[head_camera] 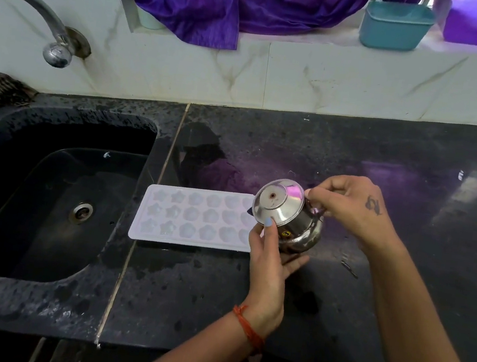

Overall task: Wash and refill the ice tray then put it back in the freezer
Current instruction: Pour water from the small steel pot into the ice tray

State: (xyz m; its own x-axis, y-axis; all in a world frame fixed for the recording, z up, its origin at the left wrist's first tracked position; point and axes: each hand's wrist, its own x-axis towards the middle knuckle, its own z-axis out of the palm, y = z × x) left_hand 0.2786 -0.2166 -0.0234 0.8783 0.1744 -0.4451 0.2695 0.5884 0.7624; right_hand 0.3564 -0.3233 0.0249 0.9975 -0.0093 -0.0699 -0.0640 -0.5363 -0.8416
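step: refill, I judge | ice tray [196, 217] flat on counter [355, 153], just right of sink [50, 187] | steel pot [290, 217] tipped over tray's right end, my left hand [270, 254] and right hand [354, 210] clamped on it | next: steady pour, fill cells

Sink [56, 134] sits at the left of the tabletop [355, 153], tap [40, 21] arching over from the wall behind it, scrubber [0, 90] at its back-left corner. Tray [193, 217] lies flat on the tabletop just right of the sink. Over the tray's right end, a pot [290, 217] tipped on its side, base facing left: left hand [272, 254] under and in front of it, right hand [354, 207] at its right. Tub [396, 25] up on the ledge behind, cloth [198, 4] draped to its left.
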